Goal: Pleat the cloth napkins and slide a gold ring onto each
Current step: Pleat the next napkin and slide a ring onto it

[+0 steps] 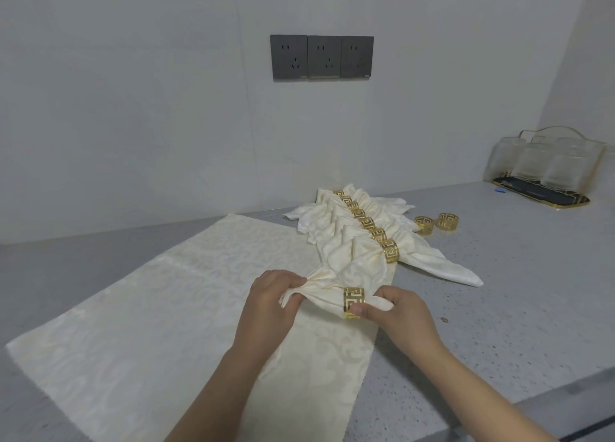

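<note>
Cream damask cloth napkin (327, 293), pleated, gathered over a flat cream napkin (159, 308): bunched end gripped by left hand (271, 303); fretwork gold metal ring (354, 302) pinched on it by right hand (396, 310). Pleats judged liable to splay if the left grip is slackened; the ring may be snagged on bunched folds.

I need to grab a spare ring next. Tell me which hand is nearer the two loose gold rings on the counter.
Right. The right hand is nearer the loose rings, which lie beyond it by the napkin row; the left hand is farther to their left.
</note>
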The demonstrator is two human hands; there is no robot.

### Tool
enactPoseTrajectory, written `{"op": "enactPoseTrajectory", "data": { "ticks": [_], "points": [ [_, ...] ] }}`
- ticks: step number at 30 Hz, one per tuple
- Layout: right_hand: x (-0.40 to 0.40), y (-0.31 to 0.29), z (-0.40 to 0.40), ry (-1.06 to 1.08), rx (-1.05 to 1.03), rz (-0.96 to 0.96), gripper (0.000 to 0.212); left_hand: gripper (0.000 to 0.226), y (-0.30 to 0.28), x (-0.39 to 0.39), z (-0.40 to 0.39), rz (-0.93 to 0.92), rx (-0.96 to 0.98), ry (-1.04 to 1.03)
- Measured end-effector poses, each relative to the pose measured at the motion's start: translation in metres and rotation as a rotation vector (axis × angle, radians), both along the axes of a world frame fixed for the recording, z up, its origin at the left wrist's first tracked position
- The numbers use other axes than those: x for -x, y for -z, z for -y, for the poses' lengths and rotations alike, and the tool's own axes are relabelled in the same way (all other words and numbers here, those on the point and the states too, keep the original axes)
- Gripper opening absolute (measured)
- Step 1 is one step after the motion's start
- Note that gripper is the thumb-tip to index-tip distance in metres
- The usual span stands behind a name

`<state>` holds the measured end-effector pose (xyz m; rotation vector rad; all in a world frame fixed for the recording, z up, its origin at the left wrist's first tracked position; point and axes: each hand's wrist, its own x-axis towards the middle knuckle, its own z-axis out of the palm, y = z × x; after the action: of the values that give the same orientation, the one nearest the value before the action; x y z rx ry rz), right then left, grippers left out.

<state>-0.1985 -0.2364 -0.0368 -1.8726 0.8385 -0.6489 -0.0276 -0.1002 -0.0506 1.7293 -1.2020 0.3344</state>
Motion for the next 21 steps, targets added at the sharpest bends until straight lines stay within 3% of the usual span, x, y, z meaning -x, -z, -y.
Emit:
{"op": "enactPoseTrajectory", "data": {
  "ticks": [3,5,8,13,17,21],
  "points": [
    [-0.0029,0.0002,-0.0030,0.013,-0.083,-0.002,0.057,0.018,-0.0005,0.0000,-0.0004,-0.016,0.015,-0.004],
    [-0.0041,0.0009,-0.0037,0.021,-0.048,-0.109,0.069,0.019,-0.0006,0.0001,-0.0004,-0.022,0.016,-0.005],
    [-0.0033,0.0014,-0.0049,0.036,0.090,-0.307,0.070,0.019,-0.0004,0.0006,-0.0008,-0.026,0.010,-0.003],
    [-0.0007,0.0036,-0.0022,0.003,0.396,-0.375,0.079,0.019,-0.0006,-0.0007,-0.0013,-0.051,0.009,-0.014],
    [-0.0009,0.0005,-0.0026,0.007,0.505,-0.404,0.056,0.019,-0.0005,-0.0008,-0.0019,-0.062,-0.006,-0.017],
    [-0.0060,-0.0017,-0.0032,-0.203,0.402,-0.326,0.062,0.018,-0.0008,0.0005,-0.0027,-0.067,-0.009,-0.017]
  ]
}}
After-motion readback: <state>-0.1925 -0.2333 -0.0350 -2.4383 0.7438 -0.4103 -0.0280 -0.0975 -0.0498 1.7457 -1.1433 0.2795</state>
